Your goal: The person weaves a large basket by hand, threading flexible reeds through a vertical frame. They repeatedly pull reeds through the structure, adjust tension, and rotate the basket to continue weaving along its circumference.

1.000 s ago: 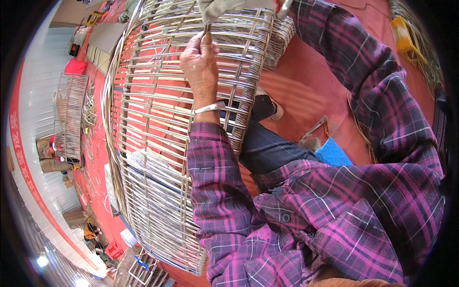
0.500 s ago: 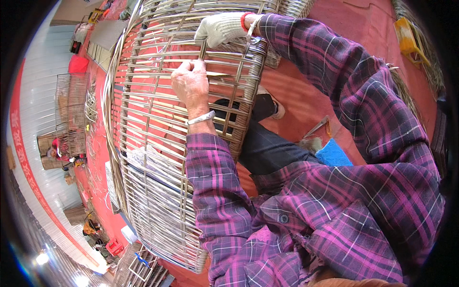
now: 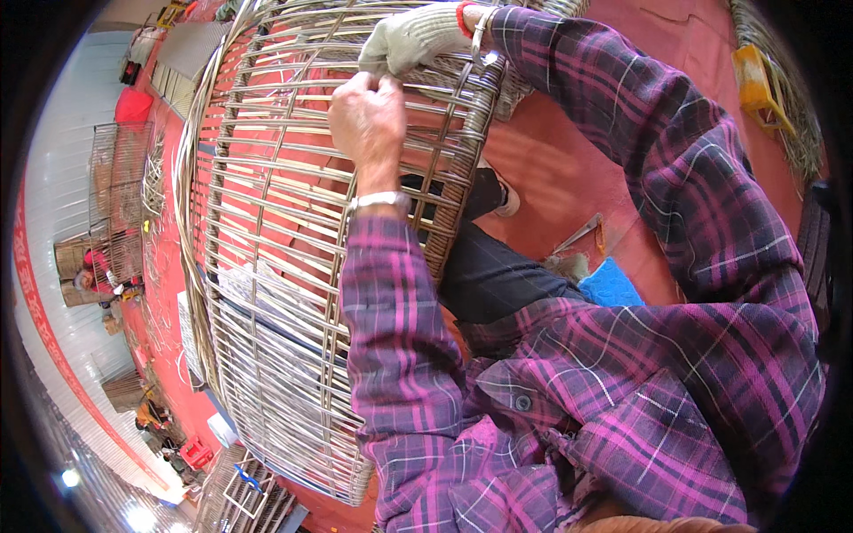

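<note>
A large openwork wicker frame point(image 3: 267, 218) of pale and brown strands lies across my lap, with a thick braided edge point(image 3: 455, 191) on its right. My bare left hand point(image 3: 366, 120), a white bracelet at its wrist, is closed at the frame's upper part. Just beyond it, my right hand point(image 3: 413, 40) wears a whitish knit glove with a red cuff, fingers curled. The two hands nearly touch, closed around a brown wicker strand that is mostly hidden by the fingers.
Red sheeting point(image 3: 551, 169) covers the floor. On the right are a blue cloth point(image 3: 611, 284), a metal tool point(image 3: 577, 233) and a yellow stool point(image 3: 764, 93). Another person point(image 3: 98, 274) sits far left beside wire-like frames point(image 3: 120, 178). Loose strands curve along the frame's left side.
My left hand has moved slightly away from me and to the right, closing the gap to the gloved right hand. The strand seen between them is now mostly covered.
</note>
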`<state>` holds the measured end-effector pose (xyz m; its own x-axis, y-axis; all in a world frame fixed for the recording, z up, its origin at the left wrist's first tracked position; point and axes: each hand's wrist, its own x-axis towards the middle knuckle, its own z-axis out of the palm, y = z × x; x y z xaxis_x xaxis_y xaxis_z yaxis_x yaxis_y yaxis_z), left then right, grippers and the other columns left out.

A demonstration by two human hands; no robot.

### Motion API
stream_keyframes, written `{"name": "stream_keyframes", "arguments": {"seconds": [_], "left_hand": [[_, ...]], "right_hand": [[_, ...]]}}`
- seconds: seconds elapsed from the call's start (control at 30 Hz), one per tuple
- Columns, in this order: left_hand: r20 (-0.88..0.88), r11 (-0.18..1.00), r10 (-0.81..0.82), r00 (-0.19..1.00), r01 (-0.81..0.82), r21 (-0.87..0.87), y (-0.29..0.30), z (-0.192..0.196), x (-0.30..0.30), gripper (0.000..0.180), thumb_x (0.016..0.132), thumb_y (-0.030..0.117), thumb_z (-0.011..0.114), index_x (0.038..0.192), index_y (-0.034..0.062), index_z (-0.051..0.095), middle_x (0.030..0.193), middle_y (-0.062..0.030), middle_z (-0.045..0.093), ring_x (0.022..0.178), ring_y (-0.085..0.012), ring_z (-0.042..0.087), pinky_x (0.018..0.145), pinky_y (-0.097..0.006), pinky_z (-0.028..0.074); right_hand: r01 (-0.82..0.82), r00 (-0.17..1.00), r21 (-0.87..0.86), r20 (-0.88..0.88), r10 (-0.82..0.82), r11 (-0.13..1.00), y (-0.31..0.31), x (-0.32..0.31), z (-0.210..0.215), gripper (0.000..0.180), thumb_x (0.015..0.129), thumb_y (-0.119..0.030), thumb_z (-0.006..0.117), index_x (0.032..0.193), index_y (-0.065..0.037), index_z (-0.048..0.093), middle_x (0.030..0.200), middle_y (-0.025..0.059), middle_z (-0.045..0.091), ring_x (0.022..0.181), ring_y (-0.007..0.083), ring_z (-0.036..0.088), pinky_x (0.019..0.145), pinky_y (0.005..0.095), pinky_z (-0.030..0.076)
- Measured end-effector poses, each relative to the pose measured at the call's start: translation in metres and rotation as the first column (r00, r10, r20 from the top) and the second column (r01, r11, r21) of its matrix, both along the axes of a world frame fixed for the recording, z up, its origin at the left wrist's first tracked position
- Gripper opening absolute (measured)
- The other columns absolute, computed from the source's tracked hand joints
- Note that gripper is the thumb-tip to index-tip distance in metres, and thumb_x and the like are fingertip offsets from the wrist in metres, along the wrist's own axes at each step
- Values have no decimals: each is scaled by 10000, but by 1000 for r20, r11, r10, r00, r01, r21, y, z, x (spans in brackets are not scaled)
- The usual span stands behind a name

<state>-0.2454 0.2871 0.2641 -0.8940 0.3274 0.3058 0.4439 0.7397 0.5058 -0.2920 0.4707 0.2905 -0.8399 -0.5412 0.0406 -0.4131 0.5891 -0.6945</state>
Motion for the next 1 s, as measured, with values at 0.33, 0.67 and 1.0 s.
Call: {"name": "stream_keyframes", "arguments": {"seconds": [0.33, 0.67, 1.0], "left_hand": [[187, 843, -145, 972, 23, 537, -52, -3, 30, 320, 881, 92, 644, 1183, -6, 600, 1046, -162, 637, 930, -251, 613, 818, -357, 486], [799, 158, -224, 558, -789, 594, -384, 14, 368, 265, 975, 169, 572, 1152, -20, 625, 976, -110, 674, 784, -121, 626, 698, -246, 517], [573, -526, -126, 810, -544, 653, -407, -52, 351, 227, 914, 232, 668, 1098, 108, 619, 1113, -37, 649, 1049, -204, 597, 940, -450, 461]], "right_hand": [[-70, 993, 82, 105, 61, 994, -14, -4, 7, 219, 818, -189, 657, 983, -56, 712, 838, 51, 692, 737, 116, 596, 669, 277, 469], [267, 945, 6, 192, -263, 964, -112, 81, 0, 254, 872, -234, 627, 1018, -32, 671, 874, 18, 642, 811, 103, 563, 761, 258, 437], [372, 923, -179, 176, -343, 911, -121, 130, -12, 302, 926, -280, 598, 1054, -7, 629, 909, -16, 592, 886, 89, 530, 853, 239, 404]]}}
